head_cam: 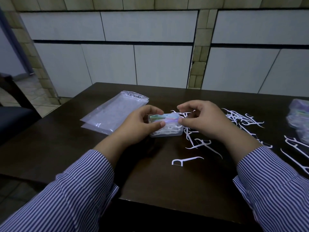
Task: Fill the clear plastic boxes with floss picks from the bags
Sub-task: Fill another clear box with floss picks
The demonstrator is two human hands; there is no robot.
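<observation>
We grip the picks-filled box (164, 125) with our left hand (140, 126) while our right hand (203, 120) pinches its lid edge, probably to press it closed over the picks

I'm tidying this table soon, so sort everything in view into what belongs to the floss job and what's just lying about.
Part of the job:
- clear box, part full of picks, held by left hand and right hand
- loose floss picks on the table
- flat plastic bags
- stack of boxes at the right edge, blurred

Just lying about:
- chair on the left
</observation>
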